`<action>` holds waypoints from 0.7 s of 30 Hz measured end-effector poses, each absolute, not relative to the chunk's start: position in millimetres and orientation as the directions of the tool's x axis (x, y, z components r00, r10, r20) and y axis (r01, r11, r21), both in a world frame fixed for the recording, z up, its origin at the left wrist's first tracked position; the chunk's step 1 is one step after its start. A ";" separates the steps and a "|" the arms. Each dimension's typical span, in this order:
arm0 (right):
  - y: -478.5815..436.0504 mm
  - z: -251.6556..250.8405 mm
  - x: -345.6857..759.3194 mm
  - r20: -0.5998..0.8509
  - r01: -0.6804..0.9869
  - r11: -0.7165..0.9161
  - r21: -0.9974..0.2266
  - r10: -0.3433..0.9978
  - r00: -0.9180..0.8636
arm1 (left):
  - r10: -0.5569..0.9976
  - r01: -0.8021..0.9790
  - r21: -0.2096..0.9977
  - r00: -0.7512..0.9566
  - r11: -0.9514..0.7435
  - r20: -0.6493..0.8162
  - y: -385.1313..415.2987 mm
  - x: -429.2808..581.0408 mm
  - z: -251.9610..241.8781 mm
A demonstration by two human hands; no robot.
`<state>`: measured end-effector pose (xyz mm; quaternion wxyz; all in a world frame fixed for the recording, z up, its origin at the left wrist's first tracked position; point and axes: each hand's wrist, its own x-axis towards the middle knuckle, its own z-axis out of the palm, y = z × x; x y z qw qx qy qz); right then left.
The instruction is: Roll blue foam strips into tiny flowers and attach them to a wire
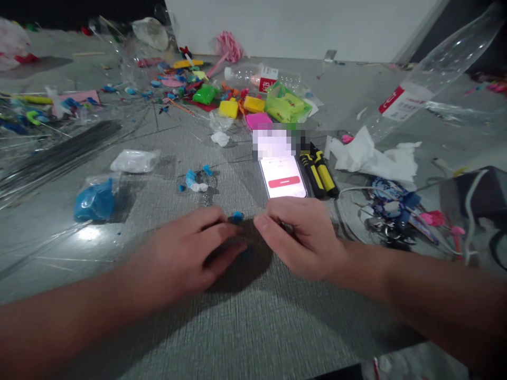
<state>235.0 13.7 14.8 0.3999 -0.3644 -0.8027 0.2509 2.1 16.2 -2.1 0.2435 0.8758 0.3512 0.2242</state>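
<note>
One small blue piece between the narrowly parted left hand and the curled right hand, contents hidden

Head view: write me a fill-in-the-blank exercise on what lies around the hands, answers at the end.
1. The phone lies beside a hand tool with black and ____ handles.
2. The hand nearest the phone is the person's ____ one.
3. The wrapped lump nearer the camera than the wrapped white one is coloured ____.
4. The clear bottle at the far right has a white and ____ label.

Missing words: yellow; right; blue; red.
</note>
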 end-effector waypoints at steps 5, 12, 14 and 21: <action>14.3 9.7 232.4 0.474 0.352 0.614 -0.706 0.780 -0.410 | 0.684 0.683 0.117 0.675 -0.721 0.277 27.0 5.1 4.7; 14.0 8.0 232.1 0.476 0.377 0.621 -0.687 0.777 -0.412 | 0.668 0.652 0.159 0.695 -0.742 0.268 31.3 6.9 5.8; 13.4 8.5 232.2 0.468 0.402 0.600 -0.691 0.796 -0.384 | 0.698 0.636 0.288 0.643 -0.716 0.316 27.8 5.1 7.1; 12.4 8.8 233.1 0.584 0.318 0.731 -0.603 0.677 -0.449 | 0.901 0.500 0.798 0.418 -0.335 0.116 10.1 7.3 15.2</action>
